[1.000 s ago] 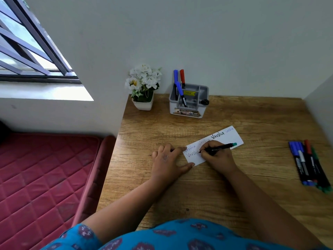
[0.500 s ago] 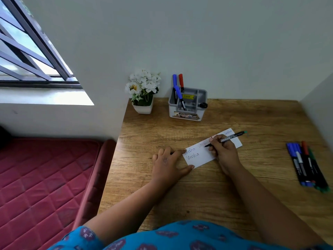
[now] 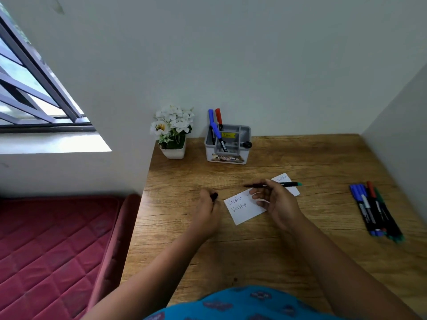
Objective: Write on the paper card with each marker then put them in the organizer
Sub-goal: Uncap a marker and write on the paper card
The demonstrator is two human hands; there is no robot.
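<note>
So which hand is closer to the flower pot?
Left. The left hand sits below the flower pot, holding a black cap; the right hand is farther right, over the paper card.

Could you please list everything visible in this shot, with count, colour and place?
paper card: one, white with writing, desk centre
marker: one, black with green end, in right hand above the card
cap: one, black, in left hand
loose markers: several, blue, red, green, black, desk right
organizer: one, grey, desk back, holding two blue markers and one red
flower pot: one, white flowers, left of organizer
desk: one, wooden
mattress: one, red, floor left
left hand: holds cap
right hand: holds marker
</note>
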